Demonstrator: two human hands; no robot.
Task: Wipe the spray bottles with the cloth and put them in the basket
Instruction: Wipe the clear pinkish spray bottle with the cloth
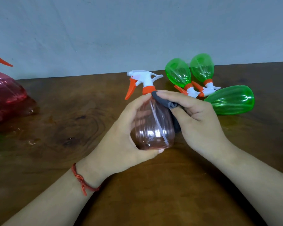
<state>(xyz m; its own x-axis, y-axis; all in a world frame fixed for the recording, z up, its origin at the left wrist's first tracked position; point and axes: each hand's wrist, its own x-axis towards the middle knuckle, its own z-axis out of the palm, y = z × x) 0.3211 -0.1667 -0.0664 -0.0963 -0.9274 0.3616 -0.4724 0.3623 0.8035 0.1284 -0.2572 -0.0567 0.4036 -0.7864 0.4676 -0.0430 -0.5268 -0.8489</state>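
Wiping step, head view. I am gripping the pale red, ribbed, translucent plastic spray bottle (152, 126) with the left hand (121, 128), fingers and thumb curling round its belly. The bottle is standing upright between the two hands, its white trigger head and orange nozzle pointing away from the right hand. The right hand (198, 121) is pinching a dark grey cloth (163, 100), which is wrapping over the fingertips, and pressing it against the bottle's shoulder just under the orange collar. I am judging the step best done with the left grip low on the belly, turning the bottle against the cloth and working from the collar down, with light pressure, since the thin wall is probably flexing easily. Three green translucent plastic spray bottles (176, 74) are lying on their sides just beyond the right hand, the nearest one's neck hiding behind that hand. Most of the cloth is hiding behind the bottle and under the palm. I cannot tell whether the bottle's base is touching the brown wooden table (72, 111). Well out past the left hand, a deeper red plastic bottle (5, 97) is being cut off by the frame edge, and no basket is showing.
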